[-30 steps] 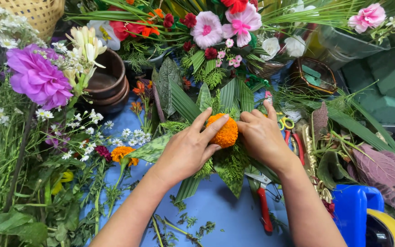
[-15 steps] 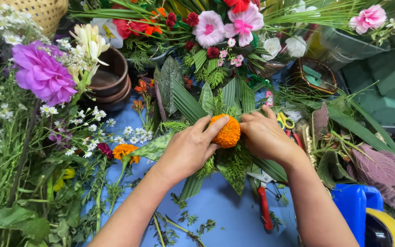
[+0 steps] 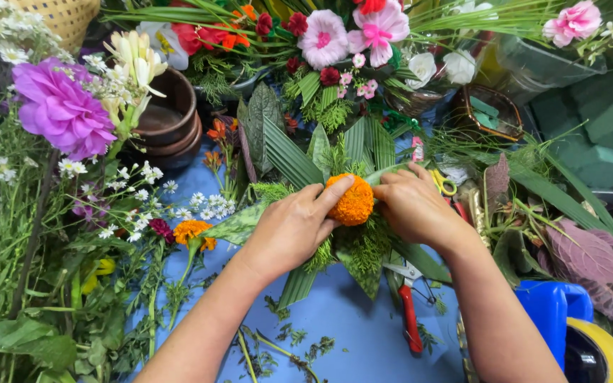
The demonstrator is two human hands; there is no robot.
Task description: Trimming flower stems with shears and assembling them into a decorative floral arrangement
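I see my left hand (image 3: pixel 289 230) and right hand (image 3: pixel 413 206) pinching the orange marigold (image 3: pixel 351 201) onto the green leaf fan (image 3: pixel 299 159), with more flowers (image 3: pixel 191 230) not yet added.

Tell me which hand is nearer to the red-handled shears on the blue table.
Right. The right hand rests on the orange marigold just above the red-handled shears; the left hand holds the marigold's other side, farther left of them.

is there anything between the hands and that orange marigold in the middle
Nothing visible: the left hand and right hand both touch the orange marigold directly, fingertips on its sides, over the fanned green leaves.
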